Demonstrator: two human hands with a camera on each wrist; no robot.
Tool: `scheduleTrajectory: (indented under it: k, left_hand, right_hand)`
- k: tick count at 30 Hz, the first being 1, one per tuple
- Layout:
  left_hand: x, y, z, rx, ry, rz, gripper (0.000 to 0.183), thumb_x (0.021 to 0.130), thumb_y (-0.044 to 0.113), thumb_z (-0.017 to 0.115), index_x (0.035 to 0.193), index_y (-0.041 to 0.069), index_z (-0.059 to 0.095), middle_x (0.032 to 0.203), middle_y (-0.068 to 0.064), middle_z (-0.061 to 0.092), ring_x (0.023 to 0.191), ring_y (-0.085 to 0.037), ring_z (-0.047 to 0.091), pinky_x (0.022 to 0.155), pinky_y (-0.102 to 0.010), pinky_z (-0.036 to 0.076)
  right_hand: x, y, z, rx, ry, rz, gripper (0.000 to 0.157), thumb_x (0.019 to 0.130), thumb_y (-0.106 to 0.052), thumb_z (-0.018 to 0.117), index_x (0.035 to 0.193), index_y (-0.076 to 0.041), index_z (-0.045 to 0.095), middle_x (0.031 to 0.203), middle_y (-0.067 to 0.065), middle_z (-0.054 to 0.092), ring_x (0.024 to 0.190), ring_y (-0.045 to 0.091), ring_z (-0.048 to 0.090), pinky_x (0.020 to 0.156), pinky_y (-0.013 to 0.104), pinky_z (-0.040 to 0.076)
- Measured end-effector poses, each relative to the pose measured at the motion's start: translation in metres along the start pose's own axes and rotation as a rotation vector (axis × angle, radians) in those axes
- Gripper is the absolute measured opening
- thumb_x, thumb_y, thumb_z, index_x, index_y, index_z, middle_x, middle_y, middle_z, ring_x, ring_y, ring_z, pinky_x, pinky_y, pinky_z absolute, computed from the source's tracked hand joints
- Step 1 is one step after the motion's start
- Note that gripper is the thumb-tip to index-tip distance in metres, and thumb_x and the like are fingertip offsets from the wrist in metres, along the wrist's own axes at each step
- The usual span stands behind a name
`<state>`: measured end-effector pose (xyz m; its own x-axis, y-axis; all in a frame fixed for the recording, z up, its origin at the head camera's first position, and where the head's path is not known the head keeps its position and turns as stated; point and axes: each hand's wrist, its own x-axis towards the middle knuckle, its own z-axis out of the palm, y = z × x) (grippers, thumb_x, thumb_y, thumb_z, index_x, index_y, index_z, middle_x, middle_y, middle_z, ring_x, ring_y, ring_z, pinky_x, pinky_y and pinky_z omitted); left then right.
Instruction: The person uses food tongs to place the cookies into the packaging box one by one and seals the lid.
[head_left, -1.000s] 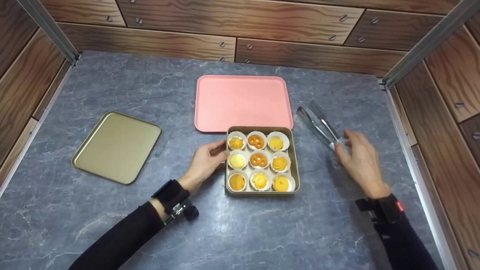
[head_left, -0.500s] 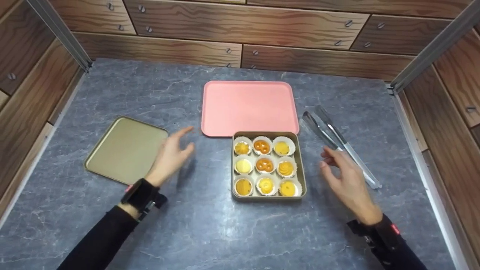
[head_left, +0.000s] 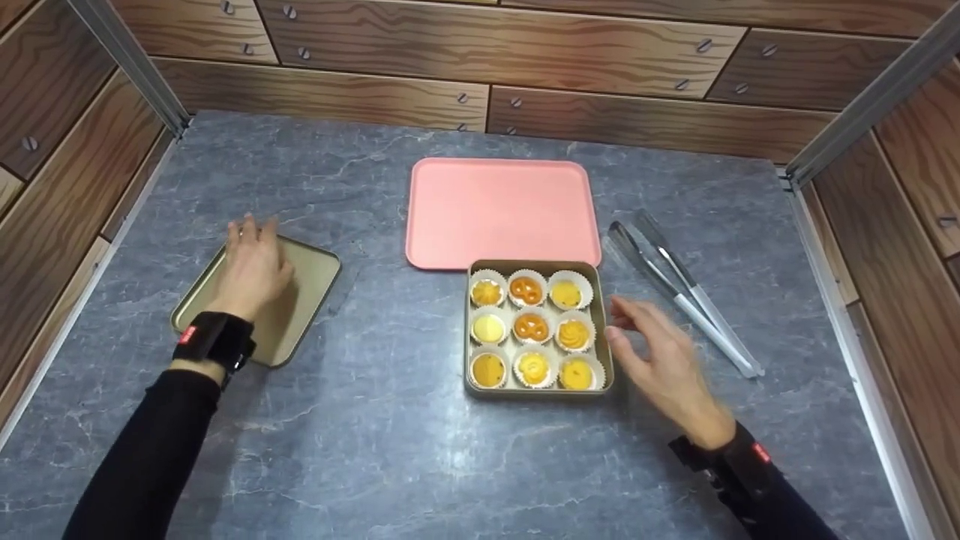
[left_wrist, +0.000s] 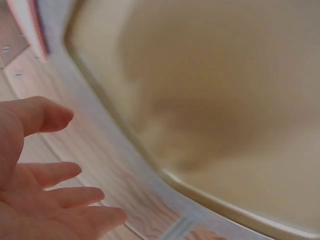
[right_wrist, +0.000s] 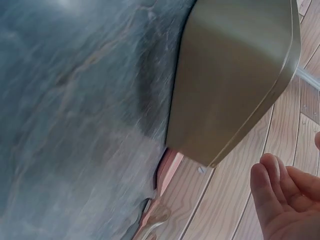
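My left hand [head_left: 253, 274] is over the gold tin lid [head_left: 300, 315], fingers extended toward its far edge. In the left wrist view the fingers [left_wrist: 75, 197] are spread apart above the lid [left_wrist: 240, 75], which carries the hand's shadow. My right hand [head_left: 660, 364] is at the right side of the square gold tin [head_left: 536, 394], fingertips close to its wall and nothing in its grasp. Inside the tin stand small yellow and orange pastries [head_left: 531, 327] in white paper cups, set in rows. The tin's side wall [right_wrist: 225, 75] fills much of the right wrist view.
A pink tray [head_left: 502, 214] lies behind the tin, its front edge meeting the tin's back rim in the head view. Metal tongs [head_left: 686, 292] with pale handles lie to the right. Wood-patterned walls [head_left: 480, 45] surround the grey marbled table [head_left: 390, 450].
My left hand has left the tin's left side and moved left over the lid. The right hand has let go of the tongs and come left to the tin.
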<state>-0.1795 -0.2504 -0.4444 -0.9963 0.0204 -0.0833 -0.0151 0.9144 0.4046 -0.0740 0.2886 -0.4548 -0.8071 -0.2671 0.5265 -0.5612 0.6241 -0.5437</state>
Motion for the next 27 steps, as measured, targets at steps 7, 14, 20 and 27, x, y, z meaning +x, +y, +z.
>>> scheduleTrajectory:
  k: [7,14,20,27]
  left_hand:
    - [0.005,-0.028,-0.001,0.132,0.024,-0.039,0.053,0.092,-0.001,0.053,0.137,-0.025,0.038,0.124,-0.055,0.046,0.114,-0.073,0.047,0.096,-0.078,0.046]
    - [0.002,-0.045,0.006,0.232,0.105,-0.049,0.038,0.097,-0.005,0.044,0.129,-0.024,0.046,0.105,-0.051,0.056,0.092,-0.070,0.058,0.071,-0.078,0.053]
    - [0.007,-0.058,0.008,0.222,0.160,-0.122,0.045,0.095,-0.006,0.041,0.134,-0.028,0.037,0.114,-0.053,0.048,0.101,-0.071,0.053,0.076,-0.079,0.052]
    - [0.012,-0.073,0.001,0.230,0.114,-0.232,0.053,0.096,-0.002,0.033,0.139,-0.033,0.026,0.122,-0.061,0.040,0.115,-0.072,0.043,0.089,-0.078,0.049]
  right_hand:
    - [0.000,-0.012,0.004,0.028,-0.018,-0.046,0.050,0.088,0.003,0.075,0.137,0.005,0.061,0.119,0.013,0.070,0.099,0.026,0.071,0.093,0.021,0.057]
    - [0.000,-0.018,0.006,0.006,-0.033,-0.047,0.050,0.089,0.001,0.073,0.137,0.004,0.061,0.122,0.011,0.070,0.101,0.024,0.070,0.098,0.015,0.052]
    - [0.006,-0.026,0.010,0.047,-0.080,-0.009,0.048,0.093,-0.003,0.071,0.139,0.004,0.060,0.124,0.009,0.070,0.103,0.022,0.069,0.095,0.021,0.056]
    - [0.019,-0.039,0.016,0.065,-0.167,0.003,0.048,0.096,-0.011,0.072,0.140,0.004,0.059,0.121,0.010,0.070,0.106,0.020,0.068,0.093,0.036,0.060]
